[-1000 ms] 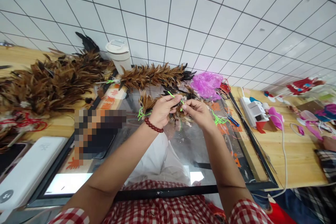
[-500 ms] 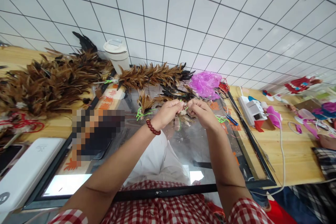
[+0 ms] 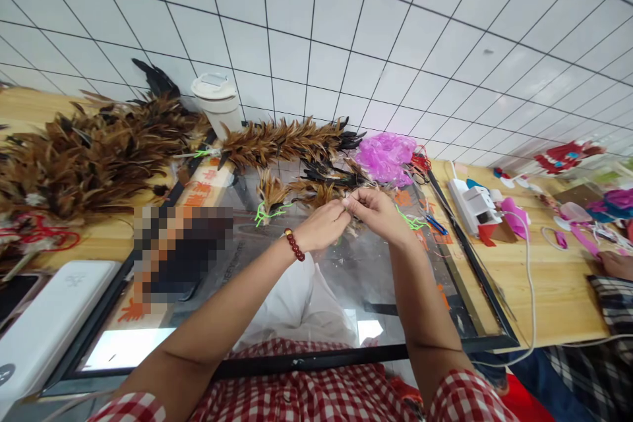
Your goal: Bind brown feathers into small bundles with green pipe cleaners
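Observation:
My left hand (image 3: 324, 224) and my right hand (image 3: 372, 212) meet over the glass-topped frame (image 3: 366, 359), fingertips pinched together. What they hold is covered by the fingers. A beaded bracelet (image 3: 295, 245) circles my left wrist. Just beyond my hands lie loose brown feathers (image 3: 314, 192) and long black feathers (image 3: 326, 173). A small bunch of brown feathers (image 3: 271, 194) with bright green string (image 3: 264, 213) around its base rests to the left. More green string (image 3: 411, 219) lies right of my right hand, beside a blue pen-like tool (image 3: 437, 224).
A long feather strip (image 3: 289, 144) runs along the back beside a white lidded cup (image 3: 217, 105). Feathers are heaped (image 3: 99, 151) at left, above a white power bank (image 3: 59, 323). A purple plastic bag (image 3: 386, 157) and a power strip (image 3: 467, 208) stand right. Another person's hand (image 3: 616, 265) shows at far right.
My hands have come closer together, the left turning palm-down and dropping slightly, so the fingers now touch. The small pale and green bit seen between them before is covered.

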A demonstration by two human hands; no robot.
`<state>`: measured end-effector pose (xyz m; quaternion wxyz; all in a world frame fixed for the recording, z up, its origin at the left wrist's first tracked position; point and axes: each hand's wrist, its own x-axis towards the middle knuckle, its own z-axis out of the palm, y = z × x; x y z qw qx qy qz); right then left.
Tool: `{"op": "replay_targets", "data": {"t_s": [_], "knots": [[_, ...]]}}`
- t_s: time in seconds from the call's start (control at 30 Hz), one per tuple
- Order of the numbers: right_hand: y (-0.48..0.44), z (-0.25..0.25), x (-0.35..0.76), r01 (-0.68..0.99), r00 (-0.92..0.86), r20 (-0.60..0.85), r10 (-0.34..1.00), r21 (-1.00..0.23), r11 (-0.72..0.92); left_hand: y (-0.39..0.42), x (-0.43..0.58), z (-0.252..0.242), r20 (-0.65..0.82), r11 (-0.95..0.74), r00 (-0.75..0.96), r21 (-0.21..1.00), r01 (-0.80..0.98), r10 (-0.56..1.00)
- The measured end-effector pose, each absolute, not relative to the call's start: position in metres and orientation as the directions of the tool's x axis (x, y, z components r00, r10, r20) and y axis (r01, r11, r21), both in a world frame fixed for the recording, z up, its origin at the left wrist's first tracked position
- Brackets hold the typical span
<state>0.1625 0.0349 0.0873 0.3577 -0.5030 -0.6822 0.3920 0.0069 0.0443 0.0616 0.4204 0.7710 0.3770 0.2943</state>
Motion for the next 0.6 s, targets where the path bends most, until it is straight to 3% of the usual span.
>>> {"op": "replay_targets", "data": {"t_s": [0.13,0.3,0.5,0.6], "knots": [[0.036,0.0893,0.1641,0.354,-0.179,0.175,0.968,-0.906,0.23,0.0461,0.0065,0.0606,0.195,-0.39,0.543,0.88,0.271,0.817],[0.0389,0.0871,0.1664,0.353,-0.28,0.153,0.948,-0.901,0.25,0.0486,0.0049,0.0597,0.183,-0.321,0.5,0.924,0.205,0.847],[0.0382,0.0871,0.1669,0.478,-0.191,0.21,0.959,-0.833,0.278,0.0504,0.0047,0.0598,0.2,-0.307,0.49,0.94,0.147,0.848],[0.0362,0.0909,0.1685,0.461,-0.162,0.253,0.954,-0.835,0.3,0.0523,0.0036,0.0604,0.203,-0.304,0.467,0.941,0.15,0.86]]}}
